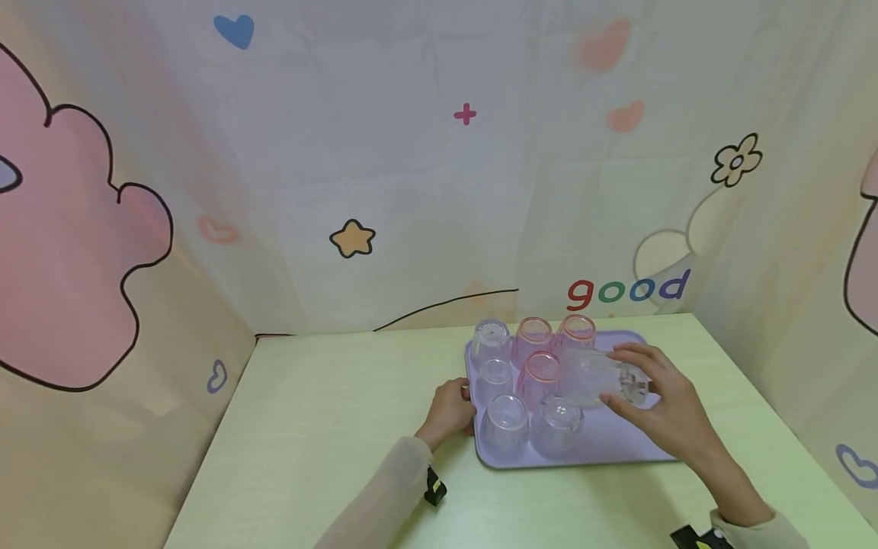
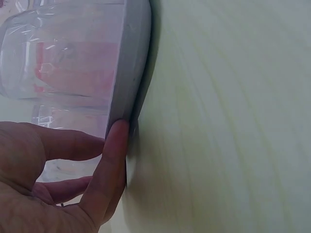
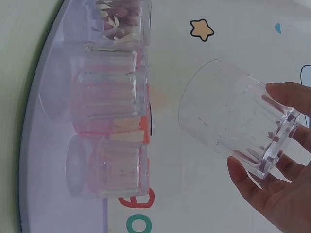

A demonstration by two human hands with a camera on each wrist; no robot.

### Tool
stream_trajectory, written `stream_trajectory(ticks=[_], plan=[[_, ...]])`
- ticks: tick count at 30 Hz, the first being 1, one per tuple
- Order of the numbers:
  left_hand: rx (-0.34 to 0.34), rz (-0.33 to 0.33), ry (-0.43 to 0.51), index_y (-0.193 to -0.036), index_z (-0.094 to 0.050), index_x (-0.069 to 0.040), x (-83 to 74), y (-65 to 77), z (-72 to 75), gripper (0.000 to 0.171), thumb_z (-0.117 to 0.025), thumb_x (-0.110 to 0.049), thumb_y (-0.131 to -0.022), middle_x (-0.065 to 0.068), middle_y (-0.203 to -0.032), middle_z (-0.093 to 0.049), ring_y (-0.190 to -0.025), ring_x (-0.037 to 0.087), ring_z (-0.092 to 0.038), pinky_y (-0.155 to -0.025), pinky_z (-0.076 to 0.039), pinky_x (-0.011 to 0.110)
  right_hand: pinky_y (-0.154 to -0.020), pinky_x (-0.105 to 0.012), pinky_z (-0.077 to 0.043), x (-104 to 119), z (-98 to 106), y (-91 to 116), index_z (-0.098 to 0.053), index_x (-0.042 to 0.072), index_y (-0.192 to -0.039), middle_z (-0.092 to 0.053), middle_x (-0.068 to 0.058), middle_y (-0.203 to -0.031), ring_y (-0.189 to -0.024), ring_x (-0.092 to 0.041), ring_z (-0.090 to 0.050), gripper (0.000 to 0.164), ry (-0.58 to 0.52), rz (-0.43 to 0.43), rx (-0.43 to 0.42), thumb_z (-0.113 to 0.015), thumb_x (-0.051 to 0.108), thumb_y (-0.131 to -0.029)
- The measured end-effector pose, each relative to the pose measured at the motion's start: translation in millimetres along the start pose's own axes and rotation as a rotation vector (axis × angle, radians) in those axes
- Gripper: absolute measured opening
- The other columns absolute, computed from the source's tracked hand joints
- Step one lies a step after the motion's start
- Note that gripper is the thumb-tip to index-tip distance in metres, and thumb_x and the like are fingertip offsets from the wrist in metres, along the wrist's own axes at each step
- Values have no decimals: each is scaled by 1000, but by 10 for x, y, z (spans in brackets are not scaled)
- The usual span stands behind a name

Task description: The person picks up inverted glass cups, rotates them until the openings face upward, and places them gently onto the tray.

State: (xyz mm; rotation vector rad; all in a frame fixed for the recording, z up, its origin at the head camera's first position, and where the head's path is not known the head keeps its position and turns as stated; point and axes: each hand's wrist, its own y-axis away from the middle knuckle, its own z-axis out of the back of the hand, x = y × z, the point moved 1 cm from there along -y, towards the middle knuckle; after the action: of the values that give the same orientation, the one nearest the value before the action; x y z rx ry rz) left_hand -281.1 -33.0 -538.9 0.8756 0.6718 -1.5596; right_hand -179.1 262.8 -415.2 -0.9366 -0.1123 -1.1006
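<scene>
My right hand (image 1: 661,400) holds a clear glass (image 3: 233,111) by its thick base, fingers and thumb on either side. The glass is tipped on its side above the tray, its mouth toward the left in the head view. At the lavender tray's (image 1: 617,442) left edge, my left hand (image 1: 449,412) pinches the rim, with one finger (image 2: 114,141) along the outer side. Several clear glasses (image 1: 506,423) stand mouth down on the tray, among them a clear one with a patterned base (image 1: 559,427). Pink-tinted glasses (image 1: 542,377) stand between and behind them.
The tray lies on a pale wood-patterned table (image 1: 329,412), toward its right side. A printed cloth (image 1: 411,175) hangs behind the table and along both sides, close to the table's back edge.
</scene>
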Motion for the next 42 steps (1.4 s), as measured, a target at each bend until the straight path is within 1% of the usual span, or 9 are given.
stream_trajectory(ticks=[8, 13, 17, 23, 24, 26, 33, 38, 42], plan=[[-10, 10, 45, -126, -60, 4, 6, 8, 15, 57, -54, 13, -70, 10, -90, -65, -59, 13, -64, -46, -55, 24, -70, -13, -43, -123, 30, 25, -65, 12, -122, -59, -5, -124, -106, 13, -43, 55, 66, -17, 12, -87, 14, -72], [-14, 12, 50, -126, -61, 3, 17, 3, 22, 58, -54, 13, -70, 12, -92, -65, -61, 13, -64, -46, -55, 24, -71, -22, -44, -174, 30, 41, -65, 13, -122, -60, -7, -123, -105, -8, -52, 55, 113, -28, 28, -87, 17, -72], [-21, 9, 37, -126, -61, 3, 28, -4, 20, 59, -55, 13, -68, 11, -90, -64, -62, 12, -62, -46, -54, 23, -81, -33, -46, -200, 31, 54, -65, 11, -121, -60, -9, -122, -107, -29, -56, 54, 120, -45, 43, -87, 16, -72], [-26, 6, 12, -128, -59, 4, 38, -10, 17, 59, -55, 12, -69, 7, -88, -61, -66, 12, -60, -47, -54, 22, -82, -62, -47, -245, 18, 84, -64, 8, -120, -58, -15, -122, -109, -42, -57, 52, 120, -89, 102, -85, 15, -73], [-28, 4, 12, -128, -60, 4, 38, -11, 17, 59, -55, 12, -69, 6, -87, -61, -66, 12, -60, -47, -54, 22, -82, -64, -47, -257, 13, 87, -65, 8, -120, -58, -16, -122, -109, -42, -58, 52, 126, -91, 117, -85, 15, -73], [-27, 0, 19, -127, -60, 4, 36, -12, 14, 59, -55, 12, -69, 6, -87, -60, -64, 11, -60, -47, -54, 22, -81, -65, -48, -292, -1, 94, -65, 8, -120, -59, -15, -121, -108, -43, -59, 52, 144, -88, 143, -85, 15, -72], [-15, -3, 44, -127, -60, 4, 32, -16, -8, 59, -55, 13, -69, 9, -87, -62, -59, 11, -61, -46, -54, 24, -74, -54, -52, -406, -71, 123, -66, 11, -118, -61, -15, -120, -96, -38, -64, 53, 207, -73, 232, -87, 19, -70], [-3, 12, 56, -127, -60, 4, 38, 2, -27, 58, -55, 13, -70, 11, -91, -62, -59, 11, -61, -45, -54, 23, -74, -54, -54, -451, -152, 161, -67, 10, -118, -60, -16, -121, -98, -37, -64, 52, 233, -77, 271, -86, 18, -70], [-5, 15, 54, -127, -60, 3, 29, 11, -31, 58, -55, 13, -70, 10, -91, -62, -60, 11, -61, -45, -54, 23, -80, -56, -53, -474, -218, 186, -66, 9, -120, -62, -15, -121, -103, -38, -64, 54, 258, -58, 271, -85, 17, -70]])
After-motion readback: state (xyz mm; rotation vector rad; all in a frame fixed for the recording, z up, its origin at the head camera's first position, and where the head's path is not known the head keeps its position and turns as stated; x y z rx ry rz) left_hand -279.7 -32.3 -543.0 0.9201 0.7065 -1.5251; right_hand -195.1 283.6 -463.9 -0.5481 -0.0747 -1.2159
